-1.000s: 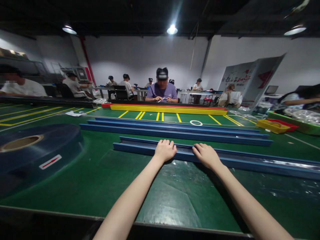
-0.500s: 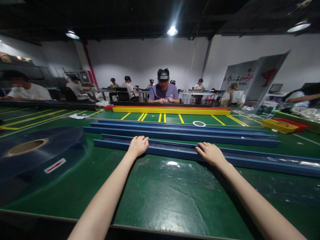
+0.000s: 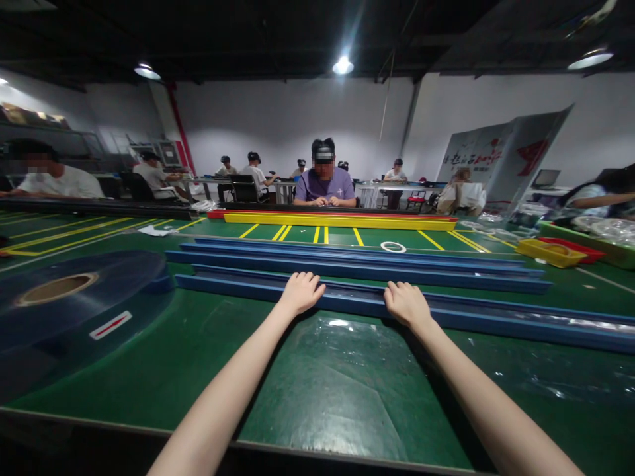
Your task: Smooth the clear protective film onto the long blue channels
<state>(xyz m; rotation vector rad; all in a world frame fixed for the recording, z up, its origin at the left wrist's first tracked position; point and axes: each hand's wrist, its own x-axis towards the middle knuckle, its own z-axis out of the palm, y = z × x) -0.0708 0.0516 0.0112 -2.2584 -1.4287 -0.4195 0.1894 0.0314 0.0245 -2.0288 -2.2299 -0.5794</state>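
A long blue channel rail [image 3: 233, 289] lies across the green table just in front of me. My left hand [image 3: 300, 292] rests on it left of its visible middle, the fingers bent over the rail. Further right, my right hand [image 3: 407, 303] has its fingers curled over the same rail. The fingertips of both hands are partly hidden inside the channel. A glossy clear film shows in the rail's right part. Two more blue rails [image 3: 357, 271] lie side by side just behind it.
A large roll of clear plastic strip [image 3: 124, 297] lies at left. Beyond the rails are a white ring [image 3: 393, 246] and a yellow rail [image 3: 342, 221]. A yellow tray [image 3: 548, 252] stands at right. A co-worker in purple [image 3: 325, 184] sits opposite.
My left hand has slid right along the rail, nearer to my right hand. The right hand and the near rail have shifted slightly left.
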